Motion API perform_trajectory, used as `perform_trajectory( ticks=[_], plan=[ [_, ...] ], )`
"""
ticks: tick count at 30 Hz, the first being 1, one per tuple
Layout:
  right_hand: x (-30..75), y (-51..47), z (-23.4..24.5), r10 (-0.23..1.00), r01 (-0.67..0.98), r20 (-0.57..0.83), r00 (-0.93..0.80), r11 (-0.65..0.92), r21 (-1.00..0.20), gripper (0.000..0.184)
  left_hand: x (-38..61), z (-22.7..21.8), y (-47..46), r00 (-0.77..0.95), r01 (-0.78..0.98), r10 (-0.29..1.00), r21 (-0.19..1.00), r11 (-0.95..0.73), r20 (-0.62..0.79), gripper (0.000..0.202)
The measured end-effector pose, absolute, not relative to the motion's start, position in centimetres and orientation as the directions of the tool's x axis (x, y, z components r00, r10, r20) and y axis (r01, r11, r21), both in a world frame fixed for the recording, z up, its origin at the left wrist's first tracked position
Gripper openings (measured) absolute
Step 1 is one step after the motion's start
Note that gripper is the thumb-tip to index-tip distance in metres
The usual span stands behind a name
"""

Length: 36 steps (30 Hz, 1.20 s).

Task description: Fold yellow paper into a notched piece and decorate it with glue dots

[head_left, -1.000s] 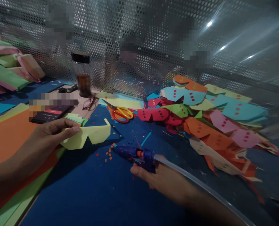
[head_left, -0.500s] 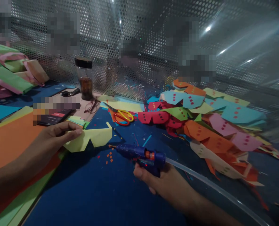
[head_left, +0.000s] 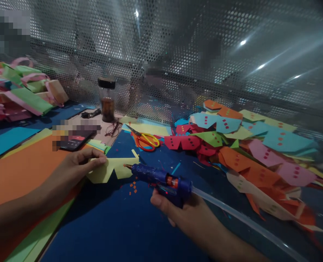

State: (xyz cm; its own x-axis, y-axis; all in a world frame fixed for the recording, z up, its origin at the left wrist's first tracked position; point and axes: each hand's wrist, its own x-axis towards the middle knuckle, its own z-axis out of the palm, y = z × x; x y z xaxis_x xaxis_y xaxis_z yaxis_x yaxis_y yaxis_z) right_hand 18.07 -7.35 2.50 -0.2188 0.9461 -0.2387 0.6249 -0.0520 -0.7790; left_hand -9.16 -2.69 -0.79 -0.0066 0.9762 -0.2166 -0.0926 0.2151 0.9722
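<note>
My left hand (head_left: 82, 165) pinches the left end of a pale yellow paper mask (head_left: 103, 174), a cut-out with a notch in its lower edge and a thin strip standing up at its right end. Wrapped round the handle of a blue glue gun (head_left: 153, 174) is my right hand (head_left: 177, 209). A long clear glue stick (head_left: 232, 214) runs out of the gun's back. The metal nozzle lies over the right half of the mask; whether it touches the paper I cannot tell. Small orange paper squares (head_left: 134, 187) are scattered just below.
Scissors (head_left: 145, 140) with red and yellow handles lie behind the gun. Coloured paper masks (head_left: 248, 163) are heaped at the right. Orange sheets (head_left: 36, 171), a phone (head_left: 74, 138) and a dark-lidded jar (head_left: 107, 102) stand left. A perforated metal wall (head_left: 156, 65) rises behind.
The glue gun's nozzle has come from beside the mask to over its right half. The whole view has shifted slightly, with things appearing lower and further right. Both holds are unchanged.
</note>
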Motion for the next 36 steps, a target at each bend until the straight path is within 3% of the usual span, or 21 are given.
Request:
perform_trajectory(
  ticks=[9, 25, 31, 36],
  plan=[
    [18.3, -7.4, 1.6, 0.965, 0.651, -0.21, -0.159, -0.058, -0.757, 0.051, -9.1, -1.0, -2.7, -0.004, -0.077, 0.98, 0.977, 0.198, -0.199, 0.034],
    [18.4, -7.6, 0.4, 0.985, 0.656, -0.098, -0.14, 0.018, -0.754, 0.037, -9.3, -1.2, -2.7, 0.006, -0.071, 0.982, 0.979, 0.189, -0.189, 0.024],
    [18.4, -7.8, -0.2, 0.996, 0.654, -0.068, -0.055, -0.016, -0.756, 0.049, -9.4, -1.3, -2.7, 0.0, -0.073, 0.981, 0.978, 0.196, -0.196, 0.026],
    [18.0, -7.6, 1.1, 0.968, 0.622, 0.017, -0.249, 0.173, -0.764, 0.034, -9.1, -1.0, -2.8, -0.008, -0.078, 0.977, 0.974, 0.213, -0.215, 0.029]
  ],
)
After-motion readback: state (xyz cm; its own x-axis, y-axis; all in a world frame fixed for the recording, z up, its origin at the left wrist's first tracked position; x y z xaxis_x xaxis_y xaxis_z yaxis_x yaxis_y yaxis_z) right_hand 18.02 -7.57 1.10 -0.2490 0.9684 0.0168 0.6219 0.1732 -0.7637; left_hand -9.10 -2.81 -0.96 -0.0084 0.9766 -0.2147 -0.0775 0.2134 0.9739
